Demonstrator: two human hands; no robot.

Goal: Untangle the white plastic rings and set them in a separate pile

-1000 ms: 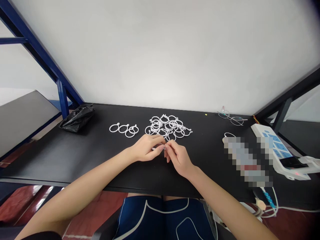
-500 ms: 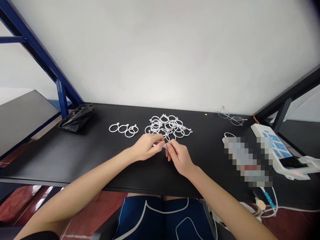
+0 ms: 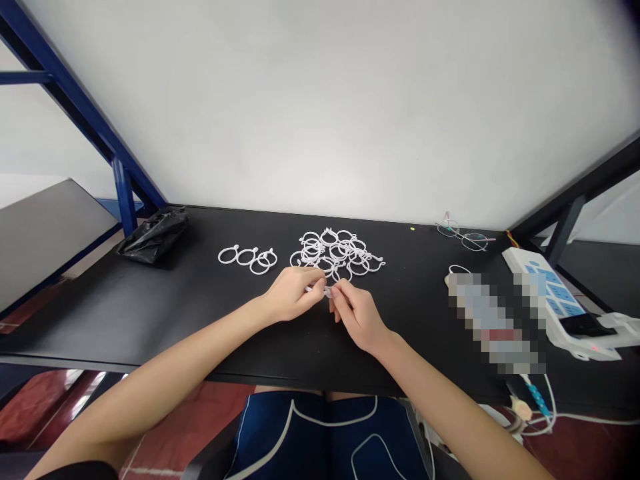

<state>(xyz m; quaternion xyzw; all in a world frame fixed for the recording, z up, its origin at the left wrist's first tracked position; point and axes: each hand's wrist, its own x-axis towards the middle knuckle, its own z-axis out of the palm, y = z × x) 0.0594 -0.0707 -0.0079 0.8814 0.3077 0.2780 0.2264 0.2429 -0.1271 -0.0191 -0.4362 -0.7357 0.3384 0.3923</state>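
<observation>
My left hand (image 3: 293, 295) and my right hand (image 3: 357, 312) meet over the black table (image 3: 150, 313), fingertips pinched together on a small white plastic ring (image 3: 324, 291) that shows only partly between them. Just beyond the hands lies a pile of several white rings (image 3: 337, 253). To the left of the pile, three white rings (image 3: 249, 257) lie in a short row.
A crumpled black bag (image 3: 155, 235) sits at the table's far left. Wire-framed glasses (image 3: 465, 235) lie at the back right. A white power strip (image 3: 560, 300) with cables and a blurred-out object (image 3: 493, 320) occupy the right side. Blue shelf frame stands left.
Both hands have shifted slightly away from me toward the pile, still pinched together on the ring. Nothing else moved.
</observation>
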